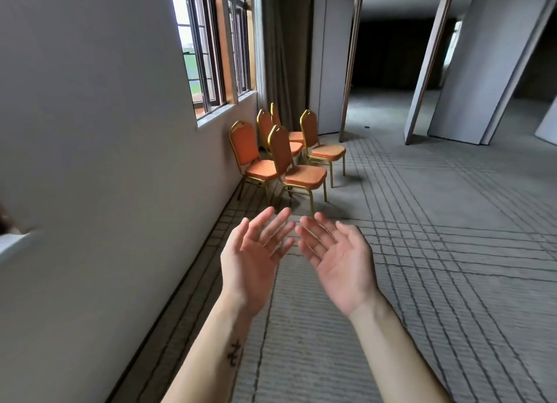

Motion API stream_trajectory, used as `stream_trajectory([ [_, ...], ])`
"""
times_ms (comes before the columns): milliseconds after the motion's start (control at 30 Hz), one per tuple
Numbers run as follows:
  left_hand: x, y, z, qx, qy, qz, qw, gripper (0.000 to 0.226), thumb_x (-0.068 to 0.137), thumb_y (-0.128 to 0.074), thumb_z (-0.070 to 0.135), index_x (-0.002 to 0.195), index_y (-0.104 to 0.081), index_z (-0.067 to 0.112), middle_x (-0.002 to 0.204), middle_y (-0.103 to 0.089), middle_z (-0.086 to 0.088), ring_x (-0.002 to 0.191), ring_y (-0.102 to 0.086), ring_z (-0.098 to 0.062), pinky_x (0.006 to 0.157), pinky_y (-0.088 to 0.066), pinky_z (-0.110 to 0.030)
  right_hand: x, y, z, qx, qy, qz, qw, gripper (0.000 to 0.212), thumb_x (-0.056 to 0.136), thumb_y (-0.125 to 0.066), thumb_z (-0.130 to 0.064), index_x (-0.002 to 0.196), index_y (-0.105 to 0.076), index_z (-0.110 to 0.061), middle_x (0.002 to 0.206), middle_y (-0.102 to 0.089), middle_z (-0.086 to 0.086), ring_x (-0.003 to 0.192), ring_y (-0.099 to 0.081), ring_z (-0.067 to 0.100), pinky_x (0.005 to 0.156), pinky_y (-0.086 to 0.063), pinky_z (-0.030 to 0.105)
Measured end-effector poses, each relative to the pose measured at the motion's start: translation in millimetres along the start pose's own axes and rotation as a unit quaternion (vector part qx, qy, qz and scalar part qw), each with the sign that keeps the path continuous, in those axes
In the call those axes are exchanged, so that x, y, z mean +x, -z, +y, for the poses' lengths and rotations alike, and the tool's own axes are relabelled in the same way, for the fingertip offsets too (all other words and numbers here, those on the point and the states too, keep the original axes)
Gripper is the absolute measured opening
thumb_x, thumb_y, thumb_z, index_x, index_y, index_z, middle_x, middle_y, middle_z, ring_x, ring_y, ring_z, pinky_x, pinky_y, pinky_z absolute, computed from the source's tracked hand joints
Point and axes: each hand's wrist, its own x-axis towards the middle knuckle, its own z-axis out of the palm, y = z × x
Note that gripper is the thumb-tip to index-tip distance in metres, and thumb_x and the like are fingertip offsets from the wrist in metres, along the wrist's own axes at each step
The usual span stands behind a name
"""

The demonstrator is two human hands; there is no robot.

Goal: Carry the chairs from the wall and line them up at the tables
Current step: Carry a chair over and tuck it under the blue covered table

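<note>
Head view: chairs [289,158] beyond empty hands [297,258].

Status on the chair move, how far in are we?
Done: nothing visible; no tables in view. In hand: nothing; left hand and right hand are open, palms up, short of the chairs. Left: five orange padded chairs with gold metal frames remain grouped by the grey wall under the window.

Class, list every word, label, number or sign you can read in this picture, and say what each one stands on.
Dark mark on the inner left forearm: looks like a written character, too blurred to read.
Orange chairs, wall, windows, carpet: no text visible.
Nothing else carries writing.
</note>
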Motion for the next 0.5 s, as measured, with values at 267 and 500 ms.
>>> stream_trajectory([
  [267, 194.7, 47.6, 19.1, 0.032, 0.029, 0.009, 0.999, 0.052, 0.105, -0.033, 0.039, 0.141, -0.052, 0.006, 0.136, -0.065, -0.017, 0.132, -0.057, -0.036, 0.116, -0.037, -0.051, 203.1, -8.4, 4.2, -0.042, 0.007, 0.021, 0.999, 0.04, 0.105, -0.038, -0.029, 0.13, -0.059, -0.005, 0.127, -0.069, 0.018, 0.116, -0.068, 0.03, 0.096, -0.049, 0.04],
  [500, 389.6, 99.3, 7.7, 0.047, 0.019, 0.061, 0.997, 0.052, 0.106, -0.033, 0.037, 0.142, -0.052, 0.005, 0.135, -0.065, -0.018, 0.132, -0.058, -0.035, 0.118, -0.035, -0.052, 417.7, 8.3, 19.4, -0.044, -0.02, 0.01, 0.999, 0.041, 0.105, -0.039, -0.029, 0.132, -0.058, -0.005, 0.124, -0.071, 0.016, 0.118, -0.067, 0.03, 0.1, -0.049, 0.041],
])
